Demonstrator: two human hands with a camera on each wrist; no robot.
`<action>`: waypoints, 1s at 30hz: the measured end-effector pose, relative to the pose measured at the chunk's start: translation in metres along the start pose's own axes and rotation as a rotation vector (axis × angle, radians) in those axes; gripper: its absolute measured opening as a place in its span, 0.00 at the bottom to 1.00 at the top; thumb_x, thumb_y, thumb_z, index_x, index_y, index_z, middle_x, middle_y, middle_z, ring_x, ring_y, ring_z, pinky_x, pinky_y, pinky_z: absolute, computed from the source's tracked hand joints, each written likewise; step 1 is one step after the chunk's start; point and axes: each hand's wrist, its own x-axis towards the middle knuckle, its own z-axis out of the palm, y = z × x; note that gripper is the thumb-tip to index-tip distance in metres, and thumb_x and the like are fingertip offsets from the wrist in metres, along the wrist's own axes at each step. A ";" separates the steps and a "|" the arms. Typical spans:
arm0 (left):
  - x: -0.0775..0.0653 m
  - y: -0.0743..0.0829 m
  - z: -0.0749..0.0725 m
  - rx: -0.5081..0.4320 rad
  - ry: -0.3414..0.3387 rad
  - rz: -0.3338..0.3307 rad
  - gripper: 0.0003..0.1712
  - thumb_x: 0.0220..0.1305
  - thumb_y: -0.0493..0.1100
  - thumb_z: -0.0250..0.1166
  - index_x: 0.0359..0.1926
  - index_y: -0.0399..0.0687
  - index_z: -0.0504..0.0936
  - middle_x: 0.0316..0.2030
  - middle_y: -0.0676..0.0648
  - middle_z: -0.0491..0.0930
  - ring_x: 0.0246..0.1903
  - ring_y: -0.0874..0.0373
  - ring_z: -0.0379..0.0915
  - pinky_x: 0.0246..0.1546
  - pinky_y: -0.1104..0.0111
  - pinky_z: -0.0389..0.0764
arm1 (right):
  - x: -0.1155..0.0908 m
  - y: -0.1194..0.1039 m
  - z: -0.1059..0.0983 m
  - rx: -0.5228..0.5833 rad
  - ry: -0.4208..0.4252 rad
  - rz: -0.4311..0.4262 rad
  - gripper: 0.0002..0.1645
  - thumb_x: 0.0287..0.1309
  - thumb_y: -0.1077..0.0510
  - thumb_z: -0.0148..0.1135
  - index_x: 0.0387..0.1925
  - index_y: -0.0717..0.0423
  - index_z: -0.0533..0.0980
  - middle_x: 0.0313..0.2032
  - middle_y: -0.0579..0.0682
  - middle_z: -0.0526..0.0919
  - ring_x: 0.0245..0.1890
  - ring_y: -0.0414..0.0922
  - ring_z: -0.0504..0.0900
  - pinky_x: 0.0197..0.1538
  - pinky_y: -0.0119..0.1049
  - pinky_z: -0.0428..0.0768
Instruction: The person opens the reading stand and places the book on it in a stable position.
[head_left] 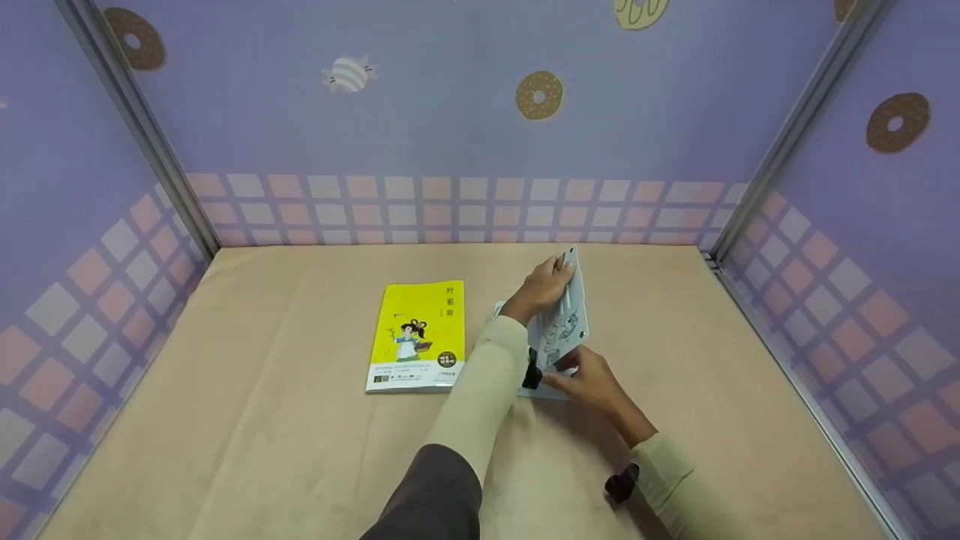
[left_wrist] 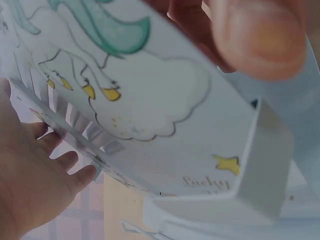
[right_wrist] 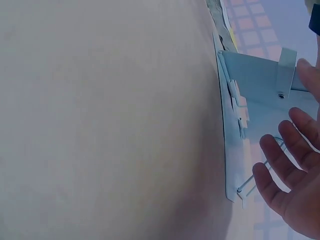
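A pale blue book stand with a unicorn print (head_left: pixel 564 322) is raised at a steep tilt right of the table's middle. My left hand (head_left: pixel 546 286) grips its upper part, the fingers (left_wrist: pixel 75 160) lying along the panel's edge. At the lower edge is my right hand (head_left: pixel 589 381), its fingers (right_wrist: pixel 280 162) spread and slightly bent. The right thumb is close to a small bracket (right_wrist: pixel 286 75) on the stand. A flat base plate (right_wrist: pixel 231 155) with wire supports shows under the panel. In the left wrist view, a white ledge (left_wrist: pixel 265 175) juts from the printed face.
A yellow book (head_left: pixel 418 330) lies flat on the table, left of the stand and beside my left forearm. The beige cloth (head_left: pixel 225 390) covers the tabletop. Patterned walls (head_left: pixel 450 135) close off the back and sides, with metal posts at the corners.
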 end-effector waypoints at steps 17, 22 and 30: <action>0.004 -0.005 -0.010 0.048 0.051 0.001 0.33 0.73 0.62 0.33 0.69 0.53 0.62 0.67 0.47 0.65 0.66 0.46 0.56 0.66 0.50 0.60 | -0.001 -0.002 0.004 -0.061 0.083 -0.059 0.31 0.46 0.46 0.73 0.51 0.51 0.75 0.39 0.48 0.84 0.37 0.45 0.81 0.34 0.34 0.78; 0.004 -0.007 -0.014 0.044 0.074 -0.011 0.32 0.73 0.62 0.34 0.68 0.53 0.63 0.66 0.47 0.66 0.64 0.47 0.58 0.64 0.50 0.63 | -0.004 -0.002 -0.002 -0.077 0.089 -0.094 0.31 0.46 0.48 0.74 0.53 0.50 0.74 0.42 0.46 0.84 0.38 0.46 0.82 0.34 0.34 0.77; -0.002 -0.012 -0.022 0.000 0.113 -0.056 0.32 0.72 0.64 0.36 0.66 0.53 0.65 0.62 0.48 0.69 0.62 0.50 0.59 0.61 0.49 0.66 | -0.009 0.003 -0.013 -0.077 0.097 -0.020 0.30 0.47 0.49 0.73 0.53 0.48 0.74 0.40 0.46 0.83 0.40 0.45 0.80 0.41 0.37 0.78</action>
